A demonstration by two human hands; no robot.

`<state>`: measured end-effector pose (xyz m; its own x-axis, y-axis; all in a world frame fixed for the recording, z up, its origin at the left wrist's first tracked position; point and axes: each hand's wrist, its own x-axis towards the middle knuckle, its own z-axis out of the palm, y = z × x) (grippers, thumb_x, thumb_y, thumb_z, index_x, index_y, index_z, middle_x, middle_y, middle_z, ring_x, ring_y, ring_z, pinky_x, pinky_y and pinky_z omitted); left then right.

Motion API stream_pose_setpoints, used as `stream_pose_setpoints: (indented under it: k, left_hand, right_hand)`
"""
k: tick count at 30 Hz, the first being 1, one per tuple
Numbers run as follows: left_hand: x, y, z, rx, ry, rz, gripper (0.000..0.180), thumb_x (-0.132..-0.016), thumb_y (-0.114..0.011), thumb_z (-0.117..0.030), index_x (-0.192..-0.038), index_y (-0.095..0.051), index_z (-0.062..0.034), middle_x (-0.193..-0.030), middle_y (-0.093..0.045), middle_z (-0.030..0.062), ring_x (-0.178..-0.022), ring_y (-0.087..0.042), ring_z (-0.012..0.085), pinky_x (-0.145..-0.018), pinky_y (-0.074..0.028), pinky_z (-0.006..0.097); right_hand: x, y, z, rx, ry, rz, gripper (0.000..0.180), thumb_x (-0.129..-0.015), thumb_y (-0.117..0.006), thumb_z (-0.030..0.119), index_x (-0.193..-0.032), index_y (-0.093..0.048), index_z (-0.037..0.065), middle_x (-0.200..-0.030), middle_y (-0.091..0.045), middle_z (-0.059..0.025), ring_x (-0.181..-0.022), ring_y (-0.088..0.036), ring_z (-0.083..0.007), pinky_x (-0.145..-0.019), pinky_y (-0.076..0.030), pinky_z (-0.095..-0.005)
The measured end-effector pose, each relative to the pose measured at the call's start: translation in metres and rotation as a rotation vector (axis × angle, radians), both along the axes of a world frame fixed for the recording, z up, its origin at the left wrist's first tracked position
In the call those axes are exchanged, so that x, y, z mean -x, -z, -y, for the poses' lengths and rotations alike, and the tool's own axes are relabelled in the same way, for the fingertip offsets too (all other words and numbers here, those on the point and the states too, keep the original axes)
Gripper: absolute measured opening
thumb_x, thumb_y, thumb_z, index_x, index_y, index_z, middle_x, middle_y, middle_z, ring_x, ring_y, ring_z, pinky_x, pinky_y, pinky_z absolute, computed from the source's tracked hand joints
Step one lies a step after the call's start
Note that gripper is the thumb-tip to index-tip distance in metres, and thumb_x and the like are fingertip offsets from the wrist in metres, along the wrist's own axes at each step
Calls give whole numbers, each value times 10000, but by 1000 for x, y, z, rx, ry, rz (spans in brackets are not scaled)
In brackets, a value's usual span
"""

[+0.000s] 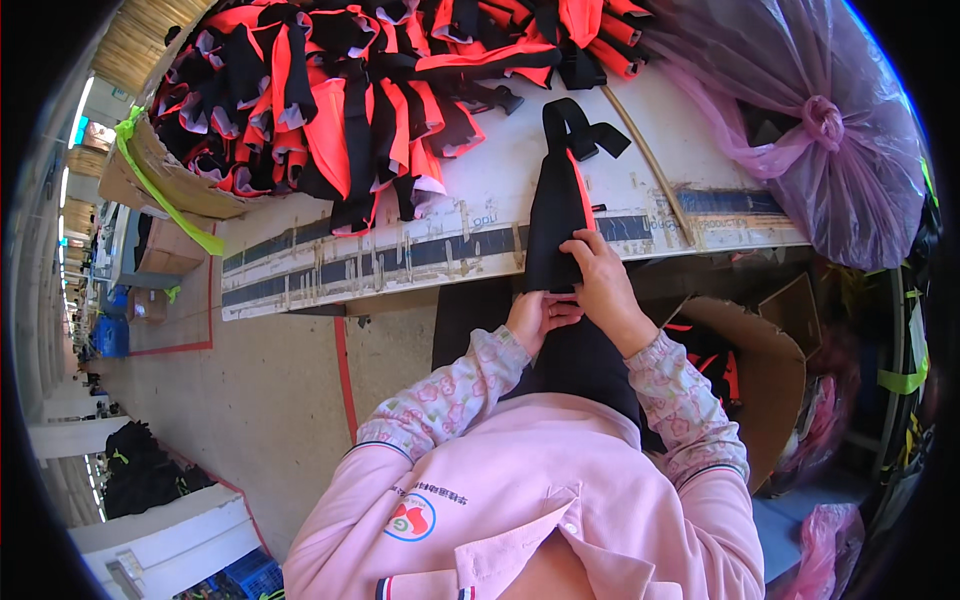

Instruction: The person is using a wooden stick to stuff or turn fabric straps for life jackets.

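A long black fabric piece (553, 222) with a bright orange-red edge lies over the front edge of the white table (430, 262). Its far end tapers into a black strap (562, 118) that loops and folds to the right. My left hand (538, 318) grips the near end of the piece from below, fingers curled. On the right side of the same piece, my right hand (604, 290) pinches it with bent fingers. Part of the fabric between the fingers is hidden. Beyond lies a heap of similar black and orange-red pieces (325, 135).
A thin wooden stick (650, 165) lies right of the fabric piece. At the far right bulges a knotted translucent purple bag (800, 140). Under the table's right side stands an open cardboard box (765, 385) with more pieces. Red lines (343, 375) mark the floor at left.
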<state>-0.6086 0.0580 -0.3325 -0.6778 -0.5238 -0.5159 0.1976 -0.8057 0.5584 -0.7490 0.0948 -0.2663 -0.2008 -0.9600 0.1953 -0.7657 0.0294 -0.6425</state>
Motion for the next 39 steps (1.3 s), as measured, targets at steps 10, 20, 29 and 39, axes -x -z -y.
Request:
stream_pose_setpoints:
  k: [10,20,29,39]
  left_hand:
    - [14,11,6,24,-99,117,275,-918,-453,-292,-1077,-546,-88,-914,-627,90,-789,-630,197,-708,-528,340]
    - [16,18,2,11,-135,116,296,-893,-509,-299,-1131,-534,-125,-1022,-614,65,-875,-617,213,-785,-497,354]
    - [23,27,0,51,-149,80,297,-905,-494,-304,-1156,-518,-146,-1041,-610,26,-887,-609,160,-787,-492,348]
    - [28,16,-8,156,-164,-79,264,-940,-437,-229,-1152,-503,-85,-1034,-603,78,-904,-614,198,-868,-483,402]
  right_hand:
    - [-2,1,2,-7,-39,7,534,-568,-580,-129,-1067,-534,55,-1173,-466,-156,-1053,-499,-366,-885,-435,-380]
    - [2,6,3,-12,-19,48,511,-577,-591,-122,-1052,-536,59,-1169,-476,-145,-1054,-504,-359,-880,-438,-373]
    - [1,8,3,6,-14,43,509,-578,-613,-97,-1054,-530,63,-1166,-476,-146,-1045,-510,-359,-875,-439,-382]
    - [20,-38,56,130,-83,-154,629,-782,-622,347,-1254,-427,-21,-1317,-401,-217,-1239,-369,-344,-1016,-312,-403]
